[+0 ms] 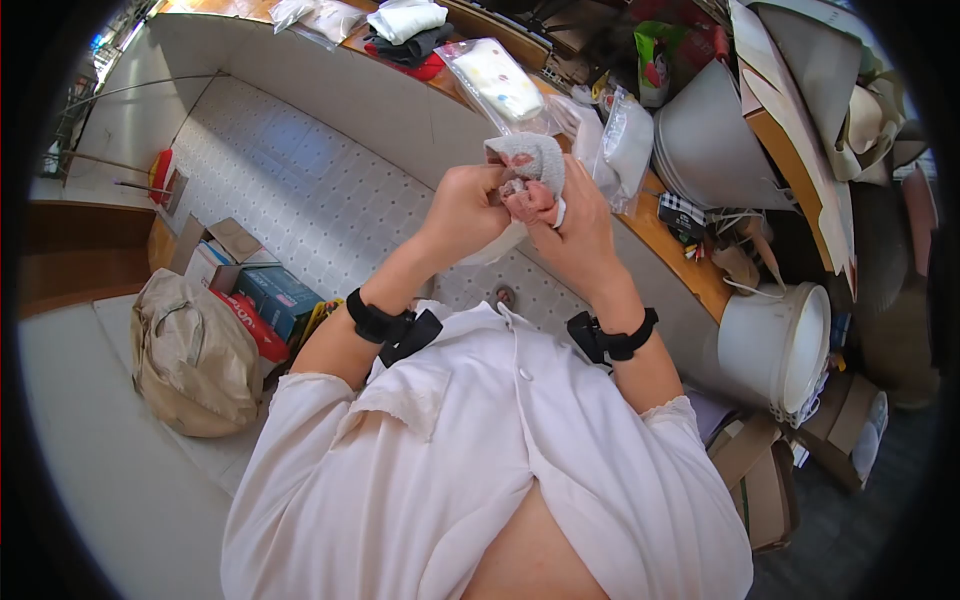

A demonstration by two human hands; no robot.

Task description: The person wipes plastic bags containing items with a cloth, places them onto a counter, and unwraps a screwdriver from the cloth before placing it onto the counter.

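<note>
Both hands meet in front of my chest, around a bunched grey and pink fabric item (540, 160). My left hand (468, 208) is closed, its fingertips pinching the item's left side near a small shiny clear bit. My right hand (585, 220) wraps round the right side of the fabric, the thumb on the near side. A whitish translucent piece (492, 246) hangs below the hands; whether it is joined to the fabric cannot be made out. Black straps sit on both forearms.
Bagged white items (500, 80) and folded clothes (408, 30) lie along the wooden ledge (690, 270) ahead. Buckets (765, 335) and cardboard stand at right. At left are a beige bag (195, 350) and a teal box (275, 298).
</note>
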